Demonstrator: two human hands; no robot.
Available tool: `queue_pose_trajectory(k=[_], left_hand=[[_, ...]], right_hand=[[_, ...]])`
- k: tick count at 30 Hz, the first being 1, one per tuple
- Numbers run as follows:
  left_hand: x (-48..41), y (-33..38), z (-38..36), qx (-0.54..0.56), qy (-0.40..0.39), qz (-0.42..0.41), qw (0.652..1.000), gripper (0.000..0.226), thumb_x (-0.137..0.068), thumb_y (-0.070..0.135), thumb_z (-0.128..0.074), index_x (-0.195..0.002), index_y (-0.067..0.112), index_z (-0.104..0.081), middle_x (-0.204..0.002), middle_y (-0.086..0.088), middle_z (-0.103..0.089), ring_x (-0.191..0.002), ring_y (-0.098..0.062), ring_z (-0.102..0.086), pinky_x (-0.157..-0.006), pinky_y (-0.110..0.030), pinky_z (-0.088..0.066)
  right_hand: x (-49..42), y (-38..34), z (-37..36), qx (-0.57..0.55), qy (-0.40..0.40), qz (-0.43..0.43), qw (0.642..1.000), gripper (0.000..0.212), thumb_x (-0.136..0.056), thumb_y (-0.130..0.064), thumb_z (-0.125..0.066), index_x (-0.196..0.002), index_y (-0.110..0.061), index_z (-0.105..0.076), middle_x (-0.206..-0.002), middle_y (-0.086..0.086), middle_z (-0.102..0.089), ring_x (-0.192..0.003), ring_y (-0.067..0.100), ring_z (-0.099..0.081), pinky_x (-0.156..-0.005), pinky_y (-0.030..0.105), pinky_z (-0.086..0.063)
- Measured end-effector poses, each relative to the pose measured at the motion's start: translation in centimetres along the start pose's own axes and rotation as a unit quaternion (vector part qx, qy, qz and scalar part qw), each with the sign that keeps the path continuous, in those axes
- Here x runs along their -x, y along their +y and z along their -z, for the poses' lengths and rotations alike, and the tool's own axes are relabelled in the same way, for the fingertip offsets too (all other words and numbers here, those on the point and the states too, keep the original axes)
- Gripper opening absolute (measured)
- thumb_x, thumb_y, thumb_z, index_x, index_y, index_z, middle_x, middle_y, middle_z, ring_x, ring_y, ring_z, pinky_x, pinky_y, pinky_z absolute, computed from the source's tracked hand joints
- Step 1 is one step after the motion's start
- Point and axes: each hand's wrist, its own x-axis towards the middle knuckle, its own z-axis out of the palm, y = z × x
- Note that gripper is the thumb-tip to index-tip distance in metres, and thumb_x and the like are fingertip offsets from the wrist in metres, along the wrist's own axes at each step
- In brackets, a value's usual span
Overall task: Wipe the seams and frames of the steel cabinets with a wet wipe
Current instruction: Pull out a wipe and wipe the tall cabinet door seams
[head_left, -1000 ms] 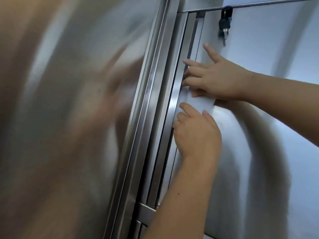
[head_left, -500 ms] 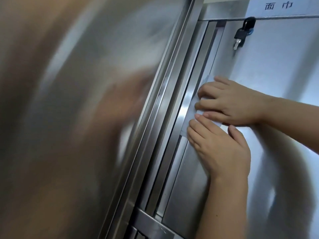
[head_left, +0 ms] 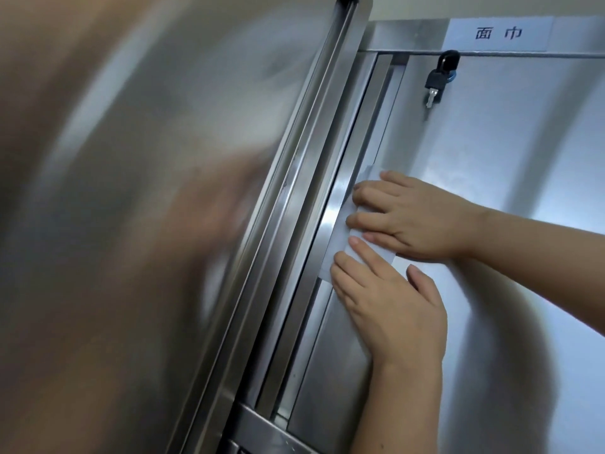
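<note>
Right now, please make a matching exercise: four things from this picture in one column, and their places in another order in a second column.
Things:
1. padlock
2. paper label
3. wet wipe
4. left hand

Places:
A. on the top frame, above the door
B. pressed at the door's edge seam
C. lower, below the right hand
D. hanging at the door's top

Pairs: 1-D, 2-A, 3-B, 4-C

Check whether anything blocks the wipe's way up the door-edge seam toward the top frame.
Nothing visible blocks it. The wet wipe lies pressed on the seam under the left hand and right hand. The strip above runs bare to the top frame. The padlock hangs to the right, on the door face.
</note>
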Motion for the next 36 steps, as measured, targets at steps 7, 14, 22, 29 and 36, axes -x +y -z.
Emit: queue_pose_trajectory(k=[7, 14, 22, 29, 36], left_hand=[[2.9, -3.6, 0.5, -0.018, -0.035, -0.015, 0.999, 0.071, -0.077, 0.037, -0.035, -0.130, -0.011, -0.045, -0.118, -0.029, -0.051, -0.100, -0.040, -0.053, -0.078, -0.041, -0.053], [2.8, -3.7, 1.0, -0.004, -0.036, -0.015, 0.999, 0.069, -0.081, 0.037, -0.035, -0.131, -0.010, -0.044, -0.120, -0.028, -0.052, -0.102, -0.038, -0.054, -0.076, -0.042, -0.054], [6.9, -6.9, 0.8, -0.046, -0.050, -0.023, 0.997, 0.080, -0.091, 0.056, -0.024, -0.136, -0.009, -0.035, -0.128, -0.029, -0.043, -0.113, -0.038, -0.040, -0.084, -0.045, -0.051], [6.4, -6.3, 1.7, -0.045, -0.071, -0.009, 0.996, 0.092, -0.089, 0.065, -0.006, -0.135, -0.009, -0.037, -0.126, -0.028, -0.048, -0.112, -0.039, -0.048, -0.084, -0.044, -0.051], [9.9, -9.2, 2.2, -0.088, -0.125, -0.013, 0.988, 0.099, -0.087, 0.070, -0.008, -0.132, -0.013, -0.037, -0.125, -0.033, -0.047, -0.114, -0.045, -0.049, -0.086, -0.048, -0.050]], right_hand=[[0.2, -3.4, -0.9, -0.031, -0.013, 0.002, 0.999, 0.040, -0.096, -0.034, -0.032, -0.097, -0.010, -0.065, -0.098, 0.014, -0.060, -0.097, 0.031, -0.059, -0.087, 0.041, -0.036], [-0.2, -3.4, -0.8, -0.047, 0.006, -0.034, 0.998, 0.031, -0.091, -0.026, -0.040, -0.092, -0.007, -0.065, -0.096, 0.016, -0.059, -0.085, 0.031, -0.056, -0.082, 0.033, -0.033], [1.3, -8.4, -2.2, -0.044, -0.003, -0.008, 0.999, 0.045, -0.096, -0.038, -0.031, -0.103, -0.009, -0.065, -0.106, 0.017, -0.061, -0.115, 0.035, -0.054, -0.097, 0.041, -0.030], [0.6, -7.6, -2.1, -0.034, -0.002, -0.007, 0.999, 0.038, -0.093, -0.032, -0.036, -0.094, -0.006, -0.064, -0.101, 0.019, -0.060, -0.110, 0.036, -0.056, -0.093, 0.040, -0.032], [1.6, -13.4, -3.2, -0.061, 0.014, -0.045, 0.997, 0.044, -0.093, -0.038, -0.034, -0.096, -0.008, -0.066, -0.103, 0.018, -0.063, -0.115, 0.036, -0.056, -0.099, 0.043, -0.029]])
